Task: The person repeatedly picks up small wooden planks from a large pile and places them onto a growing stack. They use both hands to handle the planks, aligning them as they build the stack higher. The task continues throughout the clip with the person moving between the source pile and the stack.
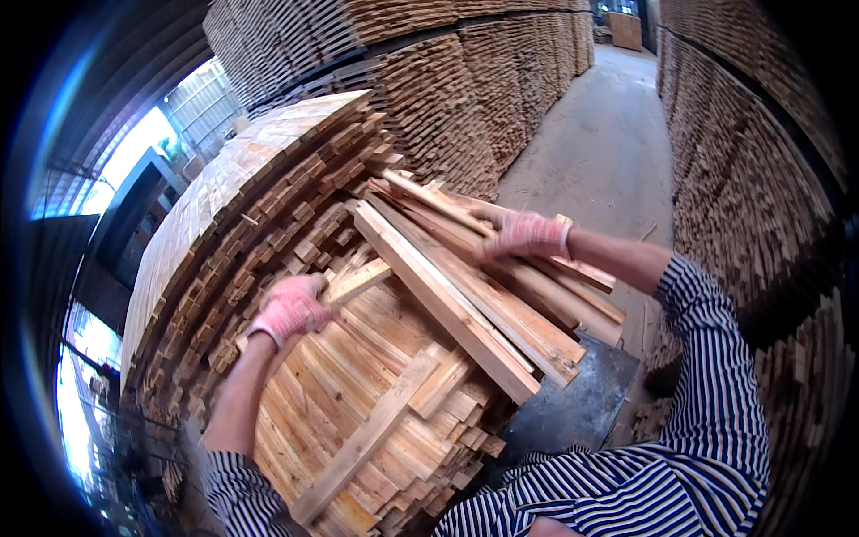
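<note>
My left hand [293,309], in a pink-and-white knit glove, is closed around the near end of a short wooden strip [360,281]. That strip lies over a layer of boards set side by side [313,394]. Further right, my right hand [526,236], gloved alike and slightly blurred, grips the end of a narrow wooden strip [438,202]. Beneath it is a loose heap of long timber pieces [483,304], lying slantwise. A thick square-edged batten [443,300] forms the heap's left side. The palm sides of both hands are hidden.
A single batten [367,438] lies across the near boards. Beyond my left hand rises a tall stack of strips [259,224] with uneven ends. A dark metal surface [573,394] shows below the heap. High timber stacks [465,98] flank a concrete aisle [595,134].
</note>
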Demonstrator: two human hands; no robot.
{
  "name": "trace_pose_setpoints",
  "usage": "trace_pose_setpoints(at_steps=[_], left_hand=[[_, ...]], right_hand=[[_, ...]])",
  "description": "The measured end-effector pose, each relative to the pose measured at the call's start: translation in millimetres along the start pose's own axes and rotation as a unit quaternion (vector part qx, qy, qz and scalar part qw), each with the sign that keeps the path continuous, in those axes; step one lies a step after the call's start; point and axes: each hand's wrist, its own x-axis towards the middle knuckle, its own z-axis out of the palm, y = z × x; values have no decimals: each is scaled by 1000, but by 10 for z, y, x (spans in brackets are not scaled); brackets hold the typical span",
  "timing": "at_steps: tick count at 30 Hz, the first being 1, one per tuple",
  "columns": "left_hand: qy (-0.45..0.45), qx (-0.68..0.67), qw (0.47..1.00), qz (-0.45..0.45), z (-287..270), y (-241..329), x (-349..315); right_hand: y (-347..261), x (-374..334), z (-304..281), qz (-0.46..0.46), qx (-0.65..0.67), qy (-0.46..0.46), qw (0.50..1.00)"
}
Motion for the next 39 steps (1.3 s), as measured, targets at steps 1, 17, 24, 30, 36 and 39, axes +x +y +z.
trace_pose_setpoints(at_steps=[1,17,24,30,36,39], left_hand=[[-1,23,999,24,-156,14,-43],[84,-680,727,-50,38,-166,-1553],[7,-838,544,-23,729,1416,-519],[46,-871,474,124,651,1897,165],[56,-931,353,78,1205,1643,442],[6,-948,303,95,1333,1495,226]], right_hand=[[76,-32,114,8,-81,28,996],[519,-60,-519,-56,279,56,957],[-177,-422,-862,-93,140,108,980],[-431,-650,-99,-64,135,67,986],[-418,-539,233,-75,120,66,988],[0,-116,-187,-87,25,64,994]])
